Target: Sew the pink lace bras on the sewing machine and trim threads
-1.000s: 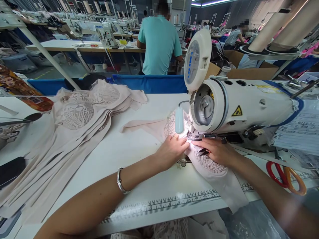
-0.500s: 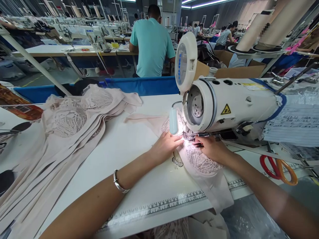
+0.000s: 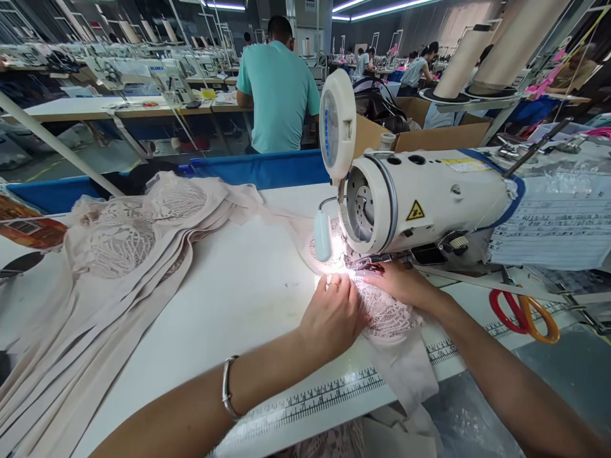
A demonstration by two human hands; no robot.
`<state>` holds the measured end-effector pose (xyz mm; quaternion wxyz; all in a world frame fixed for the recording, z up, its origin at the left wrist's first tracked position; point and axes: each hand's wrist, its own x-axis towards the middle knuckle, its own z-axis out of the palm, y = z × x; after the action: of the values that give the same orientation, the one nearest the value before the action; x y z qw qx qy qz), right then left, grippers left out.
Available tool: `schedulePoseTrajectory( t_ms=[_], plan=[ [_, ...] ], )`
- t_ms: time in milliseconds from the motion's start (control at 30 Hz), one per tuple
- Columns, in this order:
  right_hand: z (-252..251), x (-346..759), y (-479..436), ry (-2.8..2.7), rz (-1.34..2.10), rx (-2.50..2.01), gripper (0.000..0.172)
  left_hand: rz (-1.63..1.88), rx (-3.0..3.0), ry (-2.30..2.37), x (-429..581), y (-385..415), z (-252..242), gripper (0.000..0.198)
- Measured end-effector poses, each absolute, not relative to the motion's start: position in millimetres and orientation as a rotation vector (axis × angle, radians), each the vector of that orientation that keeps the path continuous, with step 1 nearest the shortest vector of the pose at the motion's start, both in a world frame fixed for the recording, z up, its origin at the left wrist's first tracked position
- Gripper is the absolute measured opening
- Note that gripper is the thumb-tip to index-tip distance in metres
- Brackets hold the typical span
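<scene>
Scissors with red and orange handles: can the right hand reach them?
Probably yes: the scissors lie to its right with handles uncovered, though a pale strip seems to cross their blades and the right hand is at the lace fabric.

Head-worn view, forward and downward, close above worktable

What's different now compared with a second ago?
The left hand has drawn back toward the person, its fingers more curled, at the cloth; the cloth's far end has shifted away. The right hand stays on the cloth by the machine; the pile and scissors lie as before.
</scene>
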<state>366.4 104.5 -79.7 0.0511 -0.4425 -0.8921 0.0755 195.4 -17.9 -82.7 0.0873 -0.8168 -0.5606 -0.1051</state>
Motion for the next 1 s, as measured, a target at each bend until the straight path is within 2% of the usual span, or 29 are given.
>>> schedulePoseTrajectory(
  t_ms=[100,200,433,533,767,1000],
  plan=[
    [-88.6,373.7,108.0,-2.623,0.339,-1.384,0.022,-0.279,-2.377,-1.645,200.1,-23.0,-86.7,0.043],
    [-93.7,379.5,109.6,-2.654,0.243,-1.264,0.025,-0.248,-2.378,-1.624,199.2,-23.3,-91.2,0.045],
    [-76.3,380.6,101.8,-2.886,0.111,-0.957,0.063,-0.099,-2.339,-1.53,198.8,-22.1,-100.5,0.05],
    [-68.7,378.2,97.5,-2.961,0.09,-0.92,0.072,-0.057,-2.367,-1.489,197.4,-21.9,-103.0,0.048],
    [-65.3,374.5,92.1,-2.941,0.079,-0.902,0.077,-0.163,-2.4,-1.414,181.9,-14.0,-102.3,0.045],
    [-68.8,374.3,93.5,-2.934,0.072,-0.844,0.068,-0.269,-2.495,-1.347,161.7,-2.8,-98.5,0.042]
  ],
)
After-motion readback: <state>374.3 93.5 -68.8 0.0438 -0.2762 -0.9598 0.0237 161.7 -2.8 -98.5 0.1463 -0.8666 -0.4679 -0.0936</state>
